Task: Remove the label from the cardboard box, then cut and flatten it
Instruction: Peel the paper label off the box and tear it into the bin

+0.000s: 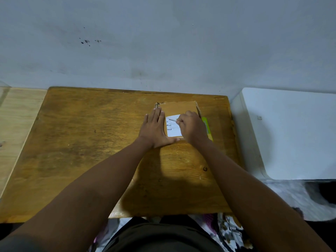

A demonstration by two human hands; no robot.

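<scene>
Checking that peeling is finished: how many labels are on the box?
1: a white label on top of the cardboard box, between the hands; other faces are hidden.

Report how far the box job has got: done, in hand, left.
Done: nothing finished that shows; the white label is on the cardboard box, which is uncut.
In hand: the left hand lies flat, pressing the box's left side onto the wooden table, while the right hand pinches at the label's top edge, apparently starting the peel.
Left: finishing the peel, cutting, flattening. A green object, maybe a cutter, lies beside the box.
</scene>
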